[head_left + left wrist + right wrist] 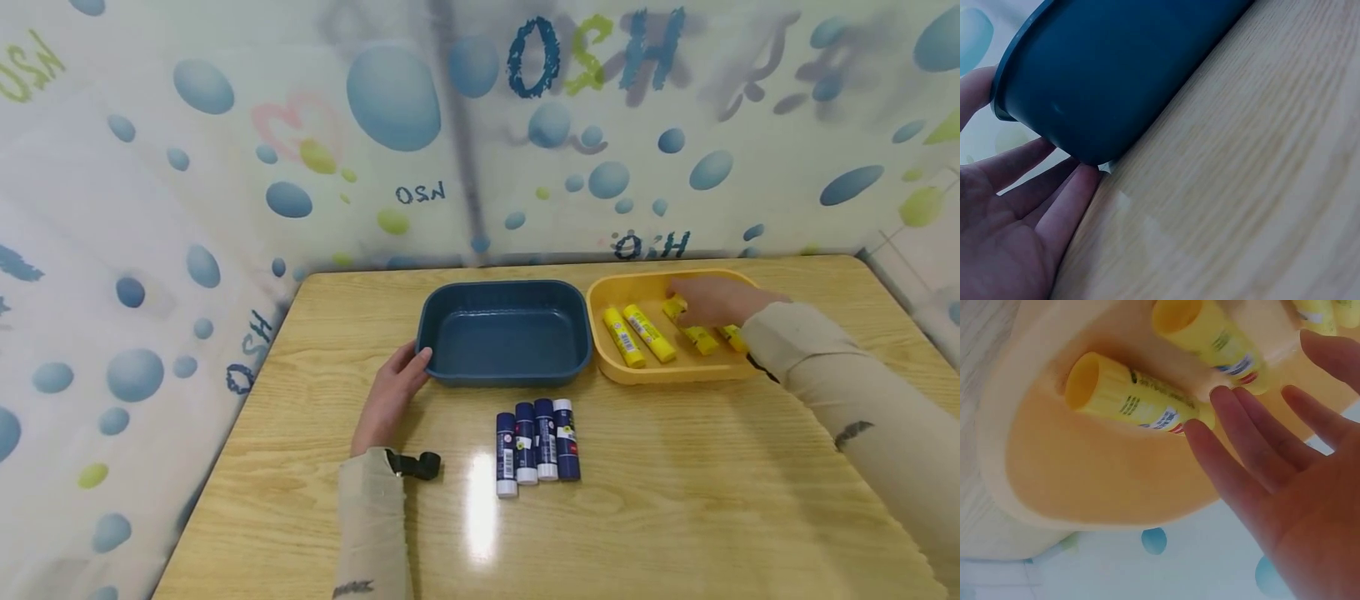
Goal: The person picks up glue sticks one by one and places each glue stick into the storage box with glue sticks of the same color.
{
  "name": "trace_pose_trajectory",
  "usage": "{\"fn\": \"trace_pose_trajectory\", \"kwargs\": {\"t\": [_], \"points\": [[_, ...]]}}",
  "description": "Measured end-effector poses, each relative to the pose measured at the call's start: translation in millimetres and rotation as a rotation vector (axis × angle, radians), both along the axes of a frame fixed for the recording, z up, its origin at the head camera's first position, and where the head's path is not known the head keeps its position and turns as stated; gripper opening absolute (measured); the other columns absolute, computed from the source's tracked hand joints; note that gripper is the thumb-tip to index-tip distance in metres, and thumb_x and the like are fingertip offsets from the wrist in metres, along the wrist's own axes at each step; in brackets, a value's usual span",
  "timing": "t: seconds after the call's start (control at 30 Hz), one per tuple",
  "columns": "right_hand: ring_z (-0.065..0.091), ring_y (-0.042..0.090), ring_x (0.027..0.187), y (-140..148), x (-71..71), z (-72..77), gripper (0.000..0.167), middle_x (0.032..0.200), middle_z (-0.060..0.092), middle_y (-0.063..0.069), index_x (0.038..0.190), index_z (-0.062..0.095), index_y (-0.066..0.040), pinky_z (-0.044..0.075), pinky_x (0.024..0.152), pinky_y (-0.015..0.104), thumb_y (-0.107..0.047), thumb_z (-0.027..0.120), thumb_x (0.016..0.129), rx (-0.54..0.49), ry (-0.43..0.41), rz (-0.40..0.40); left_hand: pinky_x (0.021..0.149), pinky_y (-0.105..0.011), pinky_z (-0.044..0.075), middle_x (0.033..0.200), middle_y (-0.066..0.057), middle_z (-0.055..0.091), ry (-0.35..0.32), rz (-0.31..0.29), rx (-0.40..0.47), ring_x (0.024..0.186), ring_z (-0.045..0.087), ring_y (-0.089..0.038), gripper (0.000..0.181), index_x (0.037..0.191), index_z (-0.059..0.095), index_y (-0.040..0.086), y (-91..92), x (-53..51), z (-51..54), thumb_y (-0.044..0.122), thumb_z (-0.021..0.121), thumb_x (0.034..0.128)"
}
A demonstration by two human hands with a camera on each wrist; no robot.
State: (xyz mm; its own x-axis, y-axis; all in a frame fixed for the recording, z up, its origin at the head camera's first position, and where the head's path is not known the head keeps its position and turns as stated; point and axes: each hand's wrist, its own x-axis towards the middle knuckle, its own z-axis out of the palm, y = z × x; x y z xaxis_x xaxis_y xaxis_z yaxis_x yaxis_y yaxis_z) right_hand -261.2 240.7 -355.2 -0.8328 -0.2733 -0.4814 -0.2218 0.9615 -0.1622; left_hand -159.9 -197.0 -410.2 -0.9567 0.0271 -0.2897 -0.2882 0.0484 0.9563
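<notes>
At its left end, the blue tray [510,346] is gripped by my left hand [390,396]. In the left wrist view the thumb lies on the rim and the fingers touch the outer wall low down. My right hand [712,302] is inside the yellow tray [693,375], above several yellow glue sticks. One glue stick [699,337] lies partly under the hand; another [731,337] is half hidden by the wrist. In the right wrist view the fingers are spread near a glue stick [1129,397], without gripping it. Two more glue sticks [649,332] lie further left.
Several navy glue sticks [525,443] lie side by side on the wooden table [675,483], in front of the blue tray. The two trays stand against each other. Behind the table hangs a patterned sheet [525,183]. A black strap [416,465] shows at the left wrist.
</notes>
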Motion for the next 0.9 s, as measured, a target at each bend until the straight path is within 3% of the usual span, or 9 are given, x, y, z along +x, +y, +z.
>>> {"fn": "trace_pose_trajectory", "kwargs": {"t": [0.33,0.53,0.67,0.9], "points": [[0.054,0.03,0.093,2,16.7,0.8,0.047,0.115,0.053,0.022,0.123,0.046,0.002,0.043,0.081,0.051,-0.023,0.059,0.085,-0.05,0.084,0.045,0.099,-0.031,0.033,0.136,-0.004,0.036,0.011,-0.004,0.004,0.115,0.047,-0.017,0.076,0.137,0.033,0.012,-0.2,-0.7,1.2,0.051,0.06,0.0784],[0.053,0.029,0.09,2,24.7,6.3,0.047,0.113,0.051,0.022,0.123,0.046,-0.001,0.043,0.079,0.05,-0.025,0.059,0.085,-0.009,0.111,0.039,0.098,-0.03,0.034,0.136,-0.002,0.037,0.007,0.016,0.026,0.114,0.048,-0.015,0.068,0.137,0.033,0.012,-2.9,-5.3,-9.1,0.044,0.059,0.0827],[0.054,0.027,0.085,2,35.0,8.8,0.046,0.107,0.052,0.019,0.123,0.047,-0.001,0.045,0.074,0.047,-0.026,0.059,0.085,0.025,0.164,0.081,0.096,-0.028,0.036,0.135,-0.001,0.038,0.019,0.032,0.025,0.113,0.049,-0.013,0.064,0.137,0.034,0.013,-4.5,-9.2,-19.2,0.041,0.057,0.085],[0.054,0.031,0.091,1,53.0,11.6,0.045,0.108,0.052,0.019,0.121,0.05,-0.001,0.045,0.075,0.047,-0.023,0.063,0.083,0.019,0.25,0.124,0.097,-0.03,0.035,0.135,-0.003,0.038,0.027,0.026,-0.002,0.112,0.049,-0.015,0.066,0.138,0.032,0.012,-4.9,-10.0,-20.3,0.044,0.056,0.0847]]}}
